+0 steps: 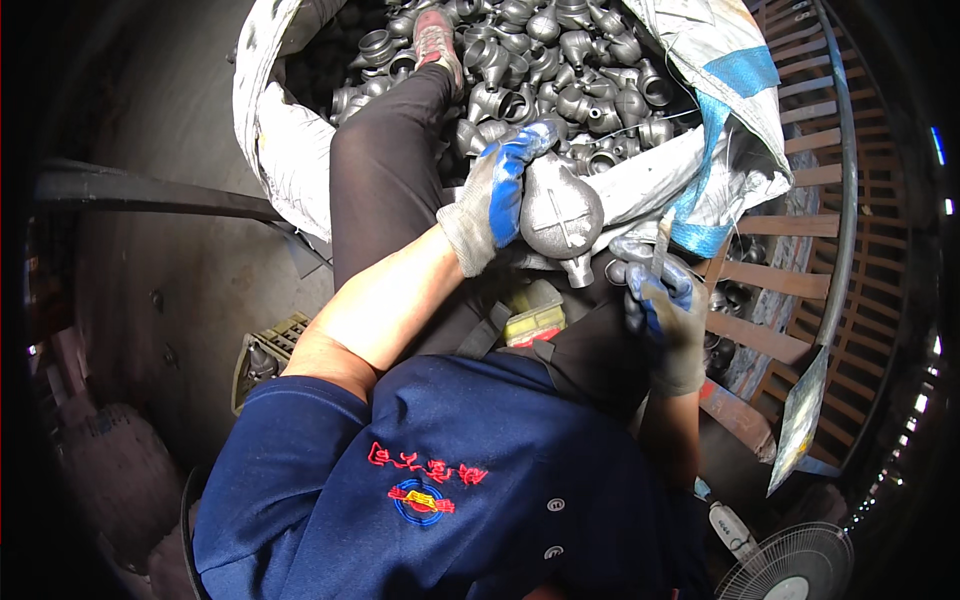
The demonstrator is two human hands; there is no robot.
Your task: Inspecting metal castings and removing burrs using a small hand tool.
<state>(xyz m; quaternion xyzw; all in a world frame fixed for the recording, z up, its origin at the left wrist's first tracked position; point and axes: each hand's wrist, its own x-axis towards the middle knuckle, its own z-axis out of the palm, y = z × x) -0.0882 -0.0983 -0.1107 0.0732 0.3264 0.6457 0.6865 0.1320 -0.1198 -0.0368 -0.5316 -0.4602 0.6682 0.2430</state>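
While the left hand (495, 200) is curled round the upper left side of a grey metal casting (562, 212), the right hand (665, 305) pinches a thin flat tool (661, 243) whose narrow end points up past the fingers. Both hands wear grey gloves coated blue over the fingers.

The casting sits between the hands, just right of the left palm and a little higher than the right hand. It is round-bodied, with a raised cross on the face turned up to view and a short spout pointing down toward the lap. The tool stands apart from it, though the right fingertips come very near its edge — whether they touch, I cannot tell.

Beyond both hands, a white sack (285, 165) lies wide open, full of similar castings (540, 85); a blue strap (712, 150) hangs over its edge, above the right hand. Past the left hand, a reddish shoe (436, 40) rests among the pieces. Below the hands and between them is a small yellow box (535, 312) at the lap.

Well to the lower left of the left hand stands a crate (290, 340). Right of the right hand runs a brown slatted rack (780, 282) — and well below that hand is a fan (795, 575).
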